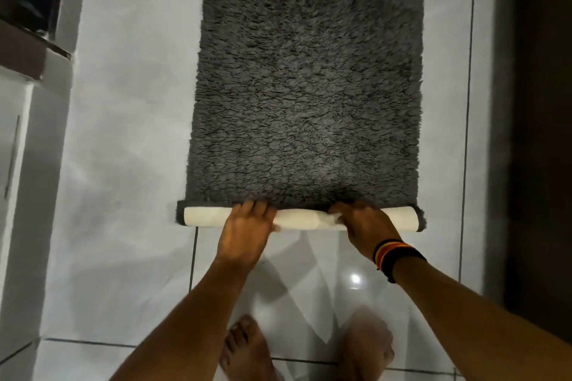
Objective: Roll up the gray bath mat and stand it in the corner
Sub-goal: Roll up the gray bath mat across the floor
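Observation:
The shaggy gray bath mat lies flat on the white tiled floor and runs away from me to the top of the view. Its near end is turned over into a thin roll that shows the white backing. My left hand grips the roll left of the middle, fingers curled over its top. My right hand, with a striped wristband, grips the roll right of the middle. Both ends of the roll stick out past my hands.
Glossy white floor tiles surround the mat. A white cabinet or wall base stands at the left under a dark ledge. A dark door or wall runs along the right. My bare feet stand just behind my hands.

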{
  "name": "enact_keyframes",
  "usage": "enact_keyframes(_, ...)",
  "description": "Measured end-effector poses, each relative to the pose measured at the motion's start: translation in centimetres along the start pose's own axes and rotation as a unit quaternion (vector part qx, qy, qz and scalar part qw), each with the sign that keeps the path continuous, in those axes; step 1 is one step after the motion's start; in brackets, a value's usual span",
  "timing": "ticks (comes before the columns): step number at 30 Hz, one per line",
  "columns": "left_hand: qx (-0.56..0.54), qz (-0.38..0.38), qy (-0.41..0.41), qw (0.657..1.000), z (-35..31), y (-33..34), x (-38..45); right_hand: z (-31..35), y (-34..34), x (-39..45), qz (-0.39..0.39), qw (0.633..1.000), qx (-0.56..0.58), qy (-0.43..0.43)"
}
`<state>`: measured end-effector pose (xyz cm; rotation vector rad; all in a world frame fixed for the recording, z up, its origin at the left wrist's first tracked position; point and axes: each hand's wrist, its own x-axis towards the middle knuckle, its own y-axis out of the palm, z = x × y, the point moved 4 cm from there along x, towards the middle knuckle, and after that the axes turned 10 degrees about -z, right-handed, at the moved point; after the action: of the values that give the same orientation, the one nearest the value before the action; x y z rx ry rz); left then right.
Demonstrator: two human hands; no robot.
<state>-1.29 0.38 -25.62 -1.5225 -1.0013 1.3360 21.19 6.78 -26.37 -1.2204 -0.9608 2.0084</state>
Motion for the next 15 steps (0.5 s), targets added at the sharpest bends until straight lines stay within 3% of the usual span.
enact_keyframes(3,-0.08,0.025,-0.052,0.995,0.9,-0.2,2.3,0.2,-0.5,0.1,-0.055,0.998,-0.029,-0.021)
enact_keyframes(6,-0.173,0.103,-0.097,0.975,2.7,-0.5,5.3,1.8,-0.1,-2.2,-0.144,0.986,-0.088,-0.015)
enact_keyframes(8,-0.162,0.125,-0.099,0.974,3.2,-1.0,6.6,3.5,1.4,-3.5,-0.128,0.987,-0.093,-0.013)
enact_keyframes(9,-0.128,0.104,-0.086,0.983,3.0,-1.3,6.7,4.2,2.3,-3.9,-0.102,0.99,-0.094,-0.003)
enact_keyframes(11,-0.056,-0.012,-0.068,0.996,2.0,-2.1,5.5,4.8,2.9,-3.2,-0.072,0.991,-0.1,0.045)
enact_keyframes(13,-0.107,-0.11,-0.073,0.985,0.4,-2.6,2.9,5.0,2.4,-0.9,-0.064,0.988,-0.115,0.083)
enact_keyframes(15,-0.182,-0.133,-0.032,0.974,-1.6,-2.0,0.2,5.2,1.4,1.5,-0.052,0.983,-0.138,0.105)
